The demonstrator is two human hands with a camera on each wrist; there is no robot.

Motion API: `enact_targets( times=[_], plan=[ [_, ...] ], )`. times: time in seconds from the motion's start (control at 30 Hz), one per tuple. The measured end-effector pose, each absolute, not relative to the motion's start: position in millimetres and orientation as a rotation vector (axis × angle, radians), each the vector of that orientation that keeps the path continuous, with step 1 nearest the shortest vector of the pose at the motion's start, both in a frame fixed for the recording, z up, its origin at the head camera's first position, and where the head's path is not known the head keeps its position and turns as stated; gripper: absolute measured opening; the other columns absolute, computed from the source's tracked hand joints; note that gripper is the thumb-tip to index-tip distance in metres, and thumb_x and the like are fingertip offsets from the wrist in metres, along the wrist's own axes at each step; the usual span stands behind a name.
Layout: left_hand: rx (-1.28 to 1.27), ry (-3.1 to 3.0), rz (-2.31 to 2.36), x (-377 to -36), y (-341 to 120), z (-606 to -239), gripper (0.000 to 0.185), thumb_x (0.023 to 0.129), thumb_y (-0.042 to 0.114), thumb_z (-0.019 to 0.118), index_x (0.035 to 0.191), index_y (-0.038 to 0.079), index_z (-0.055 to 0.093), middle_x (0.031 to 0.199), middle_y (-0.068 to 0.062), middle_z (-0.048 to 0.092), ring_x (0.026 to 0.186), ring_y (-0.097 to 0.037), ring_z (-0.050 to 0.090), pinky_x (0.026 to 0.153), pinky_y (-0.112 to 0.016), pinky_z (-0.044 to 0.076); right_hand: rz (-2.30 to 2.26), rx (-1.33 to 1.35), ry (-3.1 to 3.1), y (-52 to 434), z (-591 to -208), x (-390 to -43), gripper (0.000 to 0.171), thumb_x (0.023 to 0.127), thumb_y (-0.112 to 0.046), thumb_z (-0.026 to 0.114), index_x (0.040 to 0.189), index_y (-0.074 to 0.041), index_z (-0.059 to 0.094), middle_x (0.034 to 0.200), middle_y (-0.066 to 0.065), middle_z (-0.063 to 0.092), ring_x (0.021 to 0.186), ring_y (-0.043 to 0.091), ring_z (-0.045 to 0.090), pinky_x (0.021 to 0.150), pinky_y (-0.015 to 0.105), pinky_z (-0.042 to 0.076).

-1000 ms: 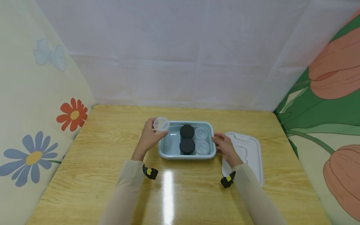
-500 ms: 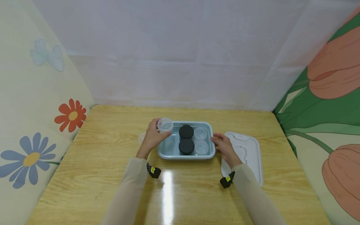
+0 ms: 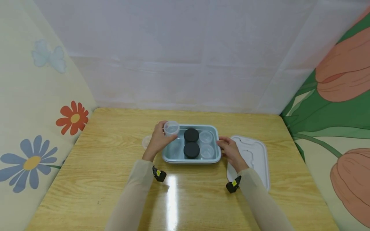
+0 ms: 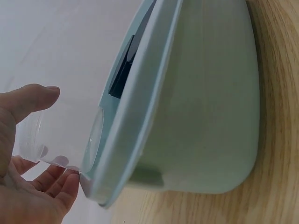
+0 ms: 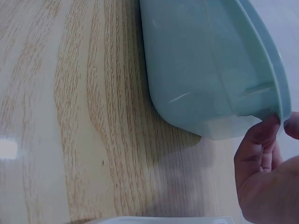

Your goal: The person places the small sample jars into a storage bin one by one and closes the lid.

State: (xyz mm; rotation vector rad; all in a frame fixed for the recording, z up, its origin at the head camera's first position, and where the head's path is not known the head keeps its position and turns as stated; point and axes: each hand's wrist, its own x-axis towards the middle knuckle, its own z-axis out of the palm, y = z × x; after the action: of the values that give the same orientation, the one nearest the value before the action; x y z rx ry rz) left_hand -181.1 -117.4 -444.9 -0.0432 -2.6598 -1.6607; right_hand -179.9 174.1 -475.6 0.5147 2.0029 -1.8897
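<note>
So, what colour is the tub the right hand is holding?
The tub is pale blue-green, seen best in the right wrist view.

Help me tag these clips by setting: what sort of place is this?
Probably a tabletop filming booth rather than a lived-in room: a wood-grain table, bordered by a plain pale backdrop and flower-printed side panels.

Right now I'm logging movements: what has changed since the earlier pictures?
The left grip carried the clear cup slightly right, over a corner of the blue container, revealing more of a clear disc. The right grip still holds its rim; the black round things and white lid stayed put.
</note>
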Motion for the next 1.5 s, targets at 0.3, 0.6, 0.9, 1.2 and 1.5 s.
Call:
enact_targets(
  times=[0.3,0.6,0.9,1.2,1.5],
  plan=[
    [-0.075,-2.697,-1.579,-184.7,-117.4,-446.7,0.067,0.076,0.014,0.076,0.131,-0.003,0.042,0.122,-0.023,0.047,0.110,-0.036,0.048,0.095,-0.050,0.043,-1.896,0.501,1.996,174.7,-474.5,-179.7,0.041,0.094,-0.015,0.058,0.132,-0.005,0.048,0.096,-0.004,0.063,0.077,0.007,0.057,0.061,0.022,0.047],
    [-0.090,-2.746,-1.523,-187.8,-120.0,-451.9,0.067,0.077,0.015,0.076,0.132,-0.004,0.043,0.123,-0.023,0.047,0.111,-0.035,0.046,0.096,-0.050,0.042,-1.899,0.510,1.989,174.4,-475.2,-179.1,0.040,0.094,-0.015,0.058,0.131,-0.005,0.049,0.090,-0.008,0.063,0.075,0.006,0.057,0.061,0.022,0.048],
    [-0.137,-2.779,-1.425,-191.0,-120.1,-454.9,0.068,0.075,0.017,0.077,0.131,-0.003,0.044,0.120,-0.023,0.048,0.110,-0.036,0.044,0.091,-0.051,0.044,-1.896,0.517,1.984,175.3,-476.8,-180.7,0.039,0.093,-0.015,0.058,0.130,-0.006,0.050,0.090,-0.009,0.063,0.076,0.007,0.058,0.061,0.023,0.048],
    [-0.095,-2.800,-1.384,-192.1,-119.2,-458.7,0.069,0.073,0.017,0.079,0.131,-0.001,0.046,0.123,-0.023,0.047,0.114,-0.036,0.041,0.092,-0.051,0.041,-1.912,0.501,1.978,176.9,-476.6,-180.0,0.040,0.094,-0.015,0.058,0.131,-0.004,0.049,0.089,-0.009,0.062,0.074,0.006,0.058,0.059,0.021,0.048],
    [-0.095,-2.801,-1.316,-193.2,-118.8,-465.1,0.072,0.069,0.016,0.082,0.129,-0.004,0.048,0.122,-0.025,0.044,0.113,-0.038,0.040,0.093,-0.051,0.040,-1.923,0.491,1.979,176.6,-478.2,-179.7,0.040,0.094,-0.013,0.057,0.131,-0.004,0.048,0.085,-0.011,0.062,0.072,0.006,0.057,0.058,0.021,0.047]
  ],
)
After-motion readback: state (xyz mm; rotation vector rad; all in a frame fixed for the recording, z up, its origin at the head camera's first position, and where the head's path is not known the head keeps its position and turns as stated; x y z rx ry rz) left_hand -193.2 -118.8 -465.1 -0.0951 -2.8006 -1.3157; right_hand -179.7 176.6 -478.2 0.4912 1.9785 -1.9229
